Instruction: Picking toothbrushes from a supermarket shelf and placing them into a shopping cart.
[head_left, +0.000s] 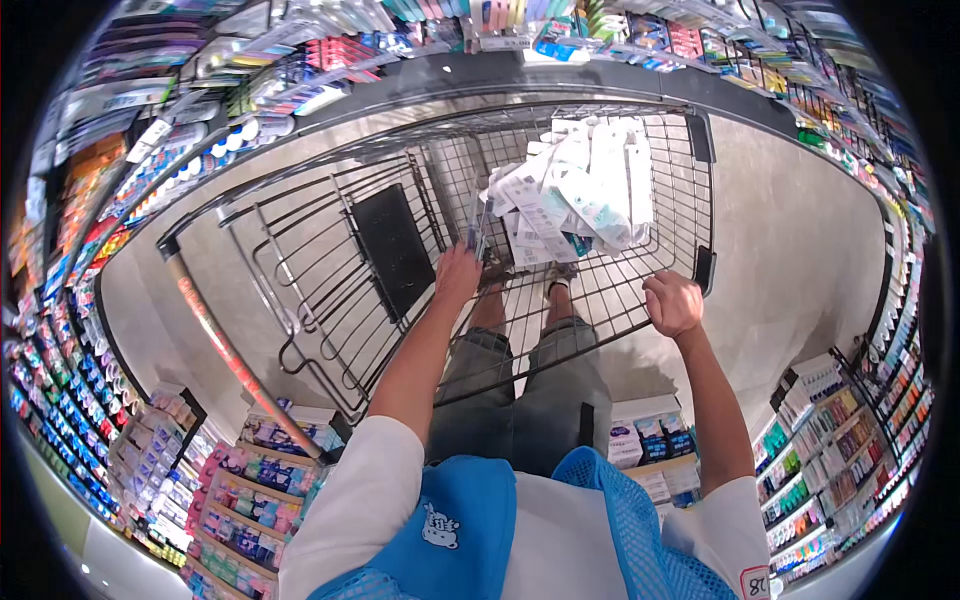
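A black wire shopping cart (600, 322) stands sideways in front of me, its handle bar (225, 352) at the left. White packages with blue-green print (592, 187) lie piled in the basket's far right part. My left hand (459, 276) reaches over the basket and is at the near end of a slim, partly clear package (478, 225), left of the pile; its fingertips are partly hidden, so the grip is unclear. My right hand (673, 304) is closed at the cart's near rim, close to its right front corner. A black plastic panel (394, 251) sits in the cart's fold-out seat.
Store shelves packed with small products (352, 60) curve along the far side, with price tags on their edges. More shelving stands at the left (67, 382) and right (892, 315). Behind me are display racks (247, 495) with boxed goods. Grey floor (795, 225) shows around the cart.
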